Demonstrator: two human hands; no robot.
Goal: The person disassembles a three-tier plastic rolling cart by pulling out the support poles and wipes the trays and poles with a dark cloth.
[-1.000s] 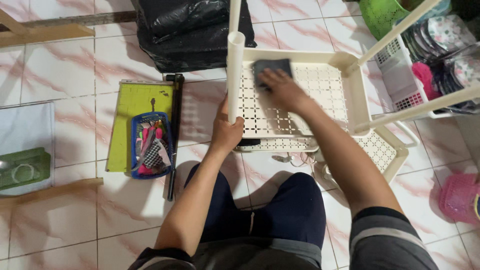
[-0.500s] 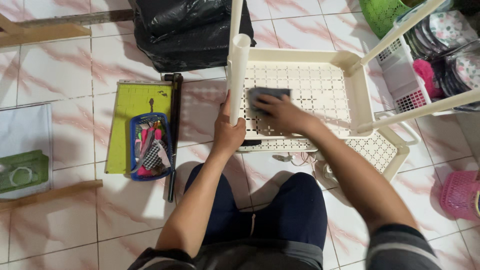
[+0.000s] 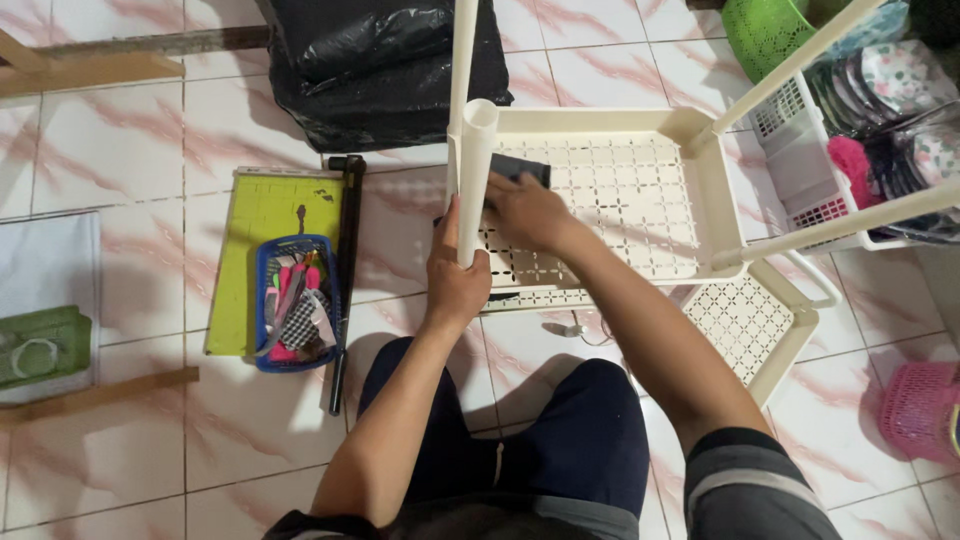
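A cream plastic rack [image 3: 700,170] with perforated shelves lies on the tiled floor in front of my knees. My left hand [image 3: 457,282] grips one of its round upright posts [image 3: 474,160] near the post's lower part. My right hand [image 3: 525,210] presses a dark grey cloth [image 3: 522,168] flat on the upper shelf, at the shelf's near-left corner beside that post. Most of the cloth is hidden under my fingers.
A black plastic bag [image 3: 385,65] lies behind the rack. On the left are a yellow-green paper cutter [image 3: 250,215] and a blue basket [image 3: 293,300] of small items. White baskets [image 3: 800,150], a green basket [image 3: 765,30] and a pink basket [image 3: 920,405] stand at right.
My right hand has slid the cloth across the shelf from its far middle toward the near-left corner by the post. My left hand has kept its grip on the post.
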